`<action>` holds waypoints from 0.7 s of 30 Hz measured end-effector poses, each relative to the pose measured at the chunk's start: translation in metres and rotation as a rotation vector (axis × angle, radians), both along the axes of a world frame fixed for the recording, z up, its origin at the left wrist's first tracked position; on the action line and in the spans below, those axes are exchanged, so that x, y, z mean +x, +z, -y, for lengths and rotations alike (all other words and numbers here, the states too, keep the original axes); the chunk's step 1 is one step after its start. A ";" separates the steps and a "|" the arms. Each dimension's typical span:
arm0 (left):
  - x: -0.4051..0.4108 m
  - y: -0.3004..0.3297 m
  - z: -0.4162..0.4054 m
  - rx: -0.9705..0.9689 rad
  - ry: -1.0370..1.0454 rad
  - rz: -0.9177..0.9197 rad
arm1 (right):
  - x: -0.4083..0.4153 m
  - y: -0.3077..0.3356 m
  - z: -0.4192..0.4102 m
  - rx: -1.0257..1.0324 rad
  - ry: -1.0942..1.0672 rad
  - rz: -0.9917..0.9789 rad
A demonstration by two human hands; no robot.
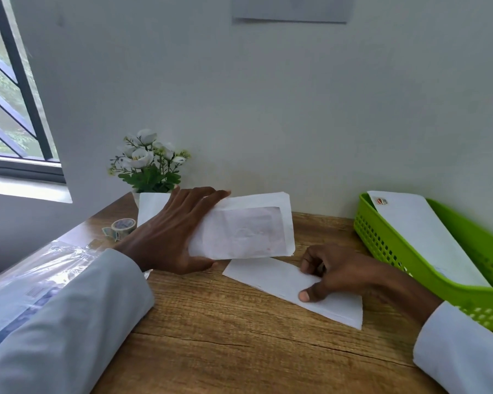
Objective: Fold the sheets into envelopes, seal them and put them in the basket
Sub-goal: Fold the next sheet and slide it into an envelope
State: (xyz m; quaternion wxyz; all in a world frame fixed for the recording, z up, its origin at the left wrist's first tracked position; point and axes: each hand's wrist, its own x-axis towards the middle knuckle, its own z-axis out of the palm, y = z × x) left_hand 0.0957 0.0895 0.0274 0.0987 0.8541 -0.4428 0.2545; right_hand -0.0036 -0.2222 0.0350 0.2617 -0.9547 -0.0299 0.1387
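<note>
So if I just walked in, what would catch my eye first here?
Probably the bright green basket at the table's right edge, with a white envelope already lying in it. Next, the person's left hand holding up a window envelope in the middle, while the right hand pinches a folded sheet on the wooden table. White flowers stand by the wall.

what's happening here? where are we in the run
A person at a wooden table is stuffing envelopes. The left hand holds a white window envelope lifted off the table, thumb under its near edge. The right hand pinches a folded white sheet lying flat just below it, not yet inserted. One finished envelope with a sticker already sits in the green basket on the right. A roll of patterned tape waits at the left.
</note>
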 end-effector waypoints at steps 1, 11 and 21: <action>0.000 0.000 0.000 -0.006 -0.001 0.006 | -0.001 0.000 -0.001 0.009 -0.011 0.004; -0.001 0.003 -0.002 -0.005 -0.009 0.041 | -0.008 0.004 -0.008 0.015 -0.018 0.006; 0.001 0.015 -0.016 -0.084 0.019 0.057 | -0.008 0.025 0.010 0.410 -0.170 0.234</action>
